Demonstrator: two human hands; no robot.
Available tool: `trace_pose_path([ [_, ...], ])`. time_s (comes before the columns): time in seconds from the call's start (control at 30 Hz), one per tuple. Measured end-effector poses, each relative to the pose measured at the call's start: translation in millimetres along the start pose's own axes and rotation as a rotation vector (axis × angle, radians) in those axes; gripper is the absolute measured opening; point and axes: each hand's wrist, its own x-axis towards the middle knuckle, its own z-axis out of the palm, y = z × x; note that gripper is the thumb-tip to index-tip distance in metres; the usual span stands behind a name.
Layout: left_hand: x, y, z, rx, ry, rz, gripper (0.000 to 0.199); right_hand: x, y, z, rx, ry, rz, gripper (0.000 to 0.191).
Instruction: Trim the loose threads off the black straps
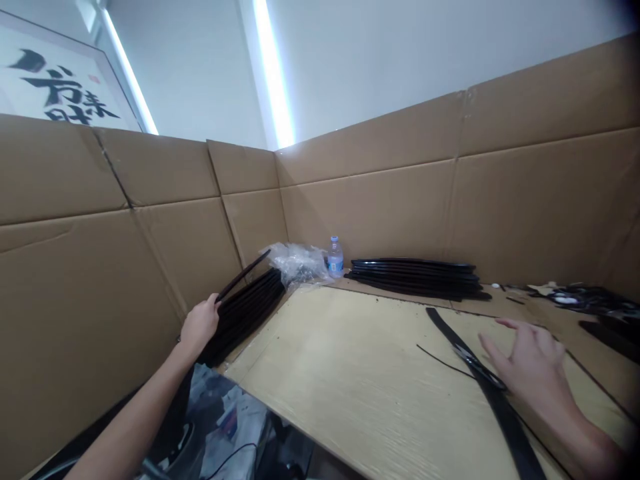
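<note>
My left hand (200, 325) grips one end of a long, thin black strip (245, 272), raised at a slant. Below it lies a stack of similar dark strips (250, 310) along the left edge. On the right, my right hand (535, 363) hovers over the pale board, fingers spread, nothing in it. Beside that hand a wide, curved black strip (505, 413) rests on the board, with a small pair of metal snips (477, 367) lying across it. A thin black cord-like piece (443, 361) sticks out to the left of the snips.
The pale wooden board (340, 373) lies inside tall cardboard walls (375, 207). Along the back are crumpled clear plastic (300, 263), a water bottle (335, 259) and a stack of glossy black strips (415, 277). Dark scraps (595, 300) lie at the far right.
</note>
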Motion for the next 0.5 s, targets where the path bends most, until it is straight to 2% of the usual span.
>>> trace_pose_path([
  [0.07,10,-13,-0.4,0.054,-0.085,-0.002,0.038,-1,4,2,0.016,0.018,-0.010,0.037],
  [0.2,31,-28,5.3,0.075,-0.177,0.015,0.037,-1,8,5,0.036,0.029,0.016,0.037],
  [0.37,51,-30,13.2,0.038,-0.271,0.059,0.041,-1,9,2,0.039,0.025,0.028,0.034],
  [0.5,56,-26,10.7,-0.009,-0.265,0.053,0.042,-2,11,1,0.020,0.003,0.025,0.033],
])
